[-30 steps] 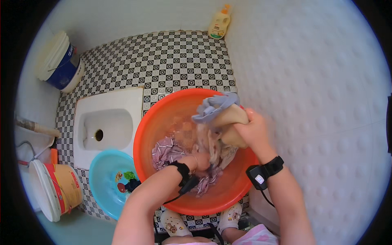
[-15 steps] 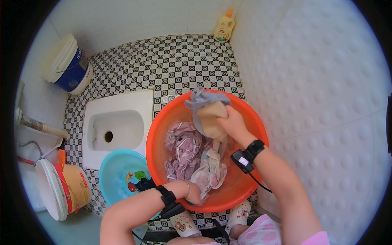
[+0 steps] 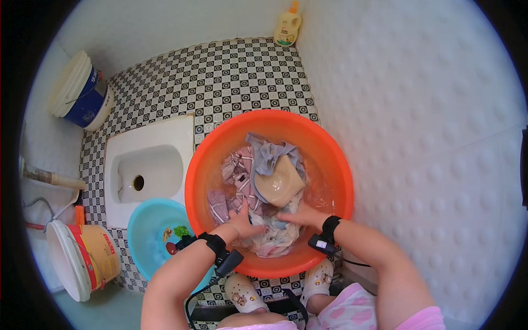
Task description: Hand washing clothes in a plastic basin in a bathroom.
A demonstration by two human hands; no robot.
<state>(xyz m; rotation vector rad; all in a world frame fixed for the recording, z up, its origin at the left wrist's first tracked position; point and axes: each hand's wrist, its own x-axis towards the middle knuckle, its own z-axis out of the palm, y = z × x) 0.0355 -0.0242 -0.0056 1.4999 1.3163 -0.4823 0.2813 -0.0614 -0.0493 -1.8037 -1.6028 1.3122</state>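
The head view is showing two shoes [image 3: 245, 293] standing just below an orange basin [image 3: 342, 170] that is holding water and clothes. Over its near half both hands are working low. The left hand [image 3: 241, 224] is spreading its fingers and thumb wide, seemingly gripping nothing, over pale cloth [image 3: 275, 241] and purple cloth [image 3: 240, 162]. The right hand [image 3: 303, 214] is reaching in from the right and touching the pale cloth, fingers partly extended; whether it is gripping any, I cannot tell. Beyond them, a beige pad [image 3: 279, 184] is lying cup-like against grey-blue cloth [image 3: 270, 157], with the purple cloth lying on its left. Left of the orange basin, a blue basin [image 3: 142, 236] is holding small things. Farther off, a squat toilet [image 3: 148, 135] is lying in the tiled floor [image 3: 242, 82], a blue-and-white bucket [image 3: 85, 102] is standing by the wall, and a yellow bottle [image 3: 287, 28] is standing in the far corner.
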